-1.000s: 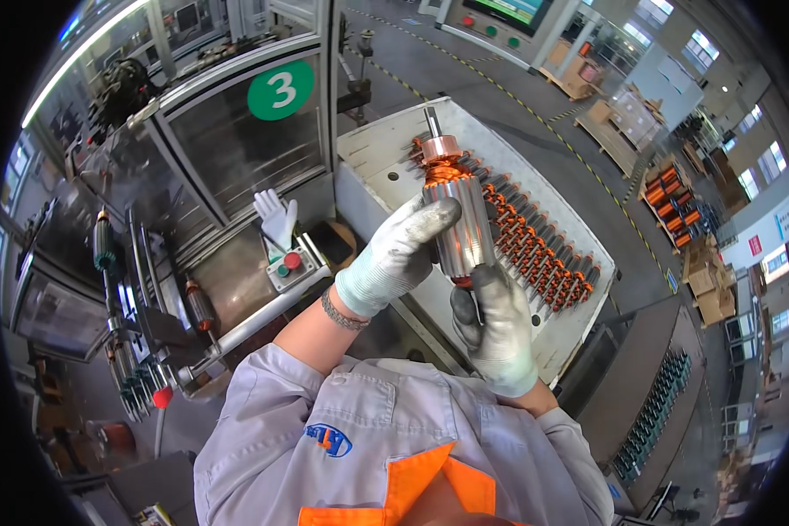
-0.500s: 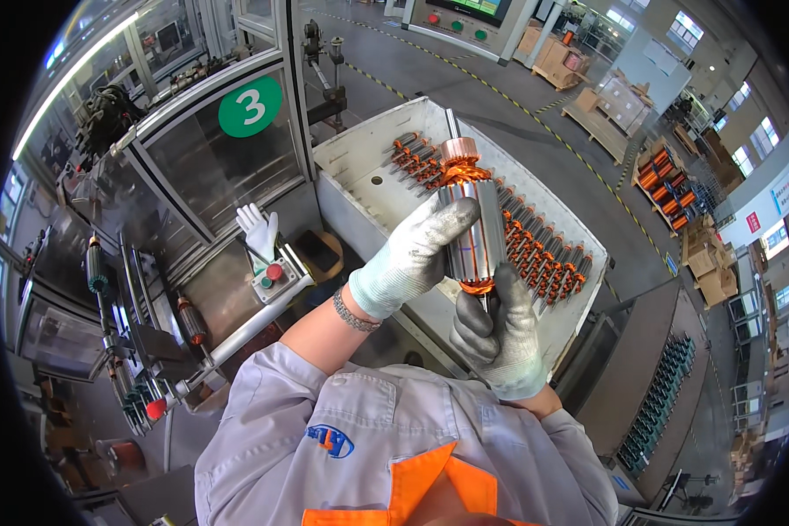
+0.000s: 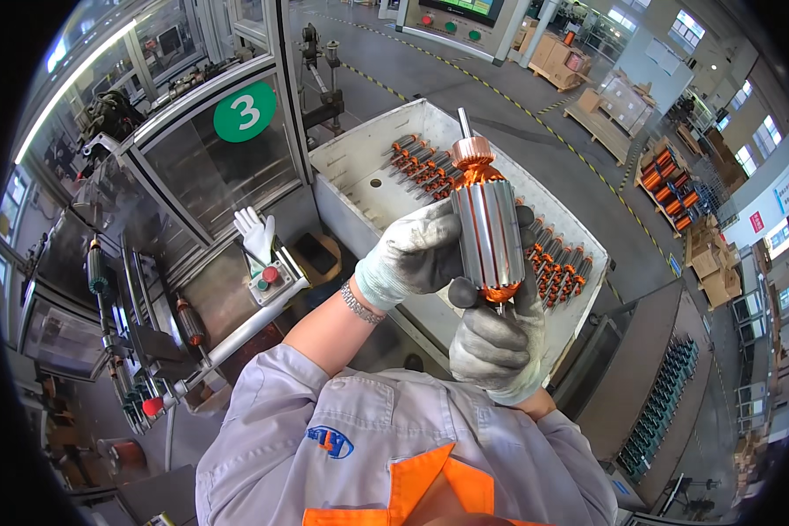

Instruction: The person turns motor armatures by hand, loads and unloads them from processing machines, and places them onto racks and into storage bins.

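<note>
A motor armature [image 3: 489, 230] with a steel core, orange copper windings and a copper commutator at its top end stands tilted in front of me. My left hand [image 3: 415, 249], in a grey-stained white glove, holds its left side, the fingertips partly hidden behind the core. Around the lower end, my gloved right hand [image 3: 498, 346] is closed, with fingers reaching up the right side and the thumb near the lower windings. Beneath lies a white bin [image 3: 346, 162] with rows of similar armatures [image 3: 421, 167].
Left is a machine with a glass-panelled guard [image 3: 197, 167]. A white glove [image 3: 255, 235] lies by a control box [image 3: 272, 279] with a red button. At right, a brown board [image 3: 605, 394] bears a row of green-cored parts [image 3: 662, 399]. A screen panel [image 3: 456, 22] stands beyond.
My left thumb has left the front of the core, and that hand now holds its side. The right hand has closed round the lower end. The armature has shifted slightly right.
</note>
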`<state>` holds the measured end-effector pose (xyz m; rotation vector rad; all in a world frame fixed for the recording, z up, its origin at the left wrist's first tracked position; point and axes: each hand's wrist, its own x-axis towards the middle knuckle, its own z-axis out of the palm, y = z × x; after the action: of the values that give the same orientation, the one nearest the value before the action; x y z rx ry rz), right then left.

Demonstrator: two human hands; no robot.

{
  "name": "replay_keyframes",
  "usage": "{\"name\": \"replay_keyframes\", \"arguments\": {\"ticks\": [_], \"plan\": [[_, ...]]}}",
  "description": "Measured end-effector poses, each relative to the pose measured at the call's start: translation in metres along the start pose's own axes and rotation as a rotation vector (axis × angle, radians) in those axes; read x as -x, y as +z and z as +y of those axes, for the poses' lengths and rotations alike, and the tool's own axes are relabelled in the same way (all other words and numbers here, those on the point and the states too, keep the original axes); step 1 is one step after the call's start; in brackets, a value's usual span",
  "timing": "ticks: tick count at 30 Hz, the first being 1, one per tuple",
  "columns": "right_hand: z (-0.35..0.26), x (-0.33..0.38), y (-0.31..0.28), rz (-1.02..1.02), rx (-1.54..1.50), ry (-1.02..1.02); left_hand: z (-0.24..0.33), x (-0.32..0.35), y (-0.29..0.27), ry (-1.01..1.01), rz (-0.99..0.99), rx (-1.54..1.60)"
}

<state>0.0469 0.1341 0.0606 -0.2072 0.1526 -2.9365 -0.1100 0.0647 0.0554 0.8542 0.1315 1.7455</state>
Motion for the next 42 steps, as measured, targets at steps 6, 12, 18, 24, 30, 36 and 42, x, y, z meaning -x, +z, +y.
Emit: {"name": "replay_keyframes", "arguments": {"ticks": [6, 12, 18, 24, 30, 36, 42], "plan": [[-0.008, 0.000, -0.005, -0.195, -0.121, 0.117, -0.010, -0.009, -0.007, 0.008, 0.022, -0.024], [-0.018, -0.001, -0.008, -0.227, -0.091, 0.135, -0.023, -0.021, -0.015, -0.007, 0.112, 0.018], [-0.032, 0.003, -0.012, -0.074, -0.128, 0.106, -0.033, -0.028, -0.016, -0.016, 0.237, 0.038], [-0.049, 0.012, -0.011, 0.530, 0.583, -0.240, -0.028, -0.040, -0.024, 0.006, 0.379, -0.235], [-0.061, -0.009, -0.065, 0.600, 1.476, -0.976, -0.040, -0.071, -0.039, 0.179, 0.479, -0.725], [-0.085, -0.003, -0.080, 0.666, 1.297, -0.956, -0.042, -0.082, -0.055, 0.009, 0.345, -0.598], [-0.119, 0.010, -0.093, 0.489, 0.648, -0.515, -0.048, -0.103, -0.090, -0.152, 0.237, -0.256]]}}
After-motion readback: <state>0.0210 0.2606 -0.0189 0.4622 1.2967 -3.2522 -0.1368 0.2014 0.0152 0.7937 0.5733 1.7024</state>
